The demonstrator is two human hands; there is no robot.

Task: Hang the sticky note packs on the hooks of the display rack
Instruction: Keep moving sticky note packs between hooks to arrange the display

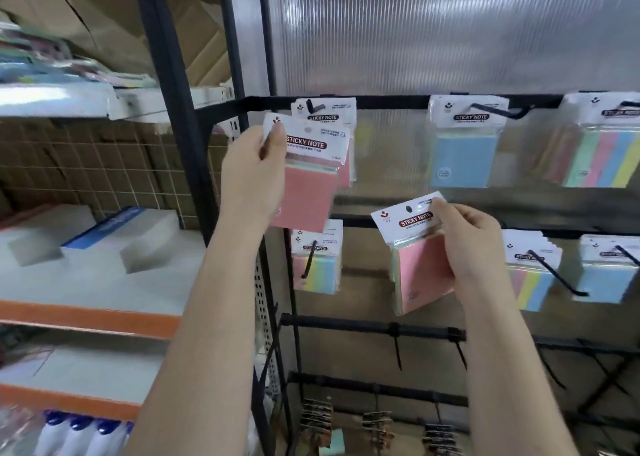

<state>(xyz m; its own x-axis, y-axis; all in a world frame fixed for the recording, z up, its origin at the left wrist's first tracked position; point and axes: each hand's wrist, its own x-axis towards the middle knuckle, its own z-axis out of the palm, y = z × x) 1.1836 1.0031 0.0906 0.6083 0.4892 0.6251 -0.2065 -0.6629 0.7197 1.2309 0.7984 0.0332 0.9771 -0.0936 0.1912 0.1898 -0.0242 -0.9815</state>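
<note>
My left hand [254, 170] pinches the white header card of a pink sticky note pack [308, 182], raised just below and in front of the top-left hook [313, 106], where other pink packs [325, 116] hang. My right hand [467, 244] grips a second pink sticky note pack [420, 261], tilted, lower down in front of the rack's middle bar [519, 209]. The pack's hang hole faces me.
More packs hang on the black rack: blue [462, 150] and striped [604, 154] on the top row, striped [317, 268] and blue [606, 268] on the second. Empty black hooks and clips sit lower. A metal shelf unit [90, 282] stands to the left.
</note>
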